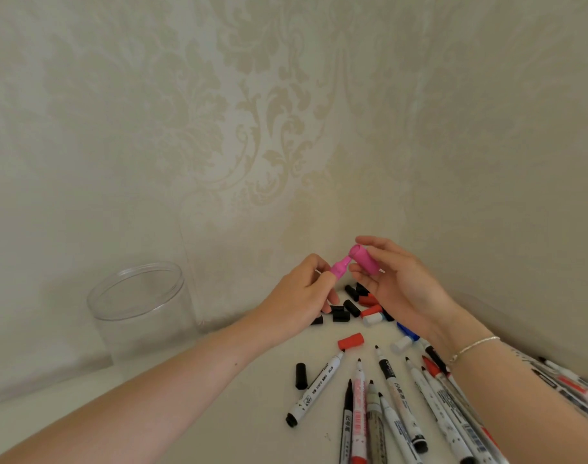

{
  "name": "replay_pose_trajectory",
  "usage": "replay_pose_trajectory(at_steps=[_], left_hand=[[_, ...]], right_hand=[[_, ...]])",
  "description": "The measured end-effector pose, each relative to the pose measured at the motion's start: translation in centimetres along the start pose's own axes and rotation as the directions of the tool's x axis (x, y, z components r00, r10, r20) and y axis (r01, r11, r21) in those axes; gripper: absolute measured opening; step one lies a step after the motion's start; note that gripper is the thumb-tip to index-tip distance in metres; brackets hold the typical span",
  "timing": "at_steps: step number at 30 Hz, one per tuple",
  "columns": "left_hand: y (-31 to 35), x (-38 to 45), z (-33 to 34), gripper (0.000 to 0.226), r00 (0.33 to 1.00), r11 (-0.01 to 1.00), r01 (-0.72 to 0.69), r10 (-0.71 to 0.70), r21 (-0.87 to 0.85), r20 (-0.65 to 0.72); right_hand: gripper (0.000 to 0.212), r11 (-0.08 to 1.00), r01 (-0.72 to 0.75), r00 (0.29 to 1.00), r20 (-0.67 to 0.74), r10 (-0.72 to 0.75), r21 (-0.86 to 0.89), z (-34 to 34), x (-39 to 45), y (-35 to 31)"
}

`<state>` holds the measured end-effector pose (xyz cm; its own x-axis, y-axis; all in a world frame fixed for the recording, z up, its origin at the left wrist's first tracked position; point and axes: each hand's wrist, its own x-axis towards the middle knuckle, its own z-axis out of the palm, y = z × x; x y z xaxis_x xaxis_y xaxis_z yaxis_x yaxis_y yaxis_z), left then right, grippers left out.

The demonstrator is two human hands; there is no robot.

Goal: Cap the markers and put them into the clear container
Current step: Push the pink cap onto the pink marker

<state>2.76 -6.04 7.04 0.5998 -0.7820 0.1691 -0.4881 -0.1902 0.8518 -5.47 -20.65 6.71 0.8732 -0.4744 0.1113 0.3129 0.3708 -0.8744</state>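
Note:
My left hand [299, 296] grips a pink marker [338, 268] whose tip end points up and right. My right hand [396, 283] pinches a pink cap [364, 261] right at that tip, with the cap's open end facing the marker. Both are held above the white table. The clear container [138, 309] stands upright and open at the left, with nothing visible inside. Several uncapped markers [396, 403] lie fanned out on the table in front of me. A pile of loose black, red, white and blue caps [356, 308] lies beneath my hands.
A single red cap [351, 341] and a black cap [300, 376] lie apart from the pile. More markers [567, 383] lie along the right edge under my right forearm. Patterned wallpaper walls meet in a corner just behind the caps.

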Motion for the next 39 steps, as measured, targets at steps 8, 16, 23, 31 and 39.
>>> replay_pose_trajectory(at_steps=[8,16,23,31,39], left_hand=[[-0.3,-0.1,0.2,0.028,1.000,1.000,0.019,-0.019,-0.022,0.009],[-0.3,-0.3,0.6,0.027,0.999,0.999,0.037,-0.037,-0.002,0.031],[-0.6,-0.3,0.7,0.014,0.999,1.000,0.025,-0.025,0.017,0.043],[-0.8,-0.5,0.7,0.013,0.998,0.999,0.034,-0.034,0.010,0.055],[-1.9,-0.5,0.7,0.015,0.998,0.998,0.032,-0.035,0.061,0.057]], right_hand=[[0.026,1.000,0.012,0.999,-0.031,-0.012,0.002,-0.1,0.0,0.4],[0.016,0.992,0.113,0.982,-0.162,-0.102,0.062,-0.1,0.0,0.6],[0.013,0.989,0.146,0.972,-0.182,-0.150,-0.038,0.4,-0.8,0.8],[0.012,0.991,0.109,0.987,-0.112,-0.118,-0.084,1.1,-1.3,1.2],[0.012,0.950,0.100,0.990,-0.063,-0.124,-0.295,1.7,-1.5,1.1]])
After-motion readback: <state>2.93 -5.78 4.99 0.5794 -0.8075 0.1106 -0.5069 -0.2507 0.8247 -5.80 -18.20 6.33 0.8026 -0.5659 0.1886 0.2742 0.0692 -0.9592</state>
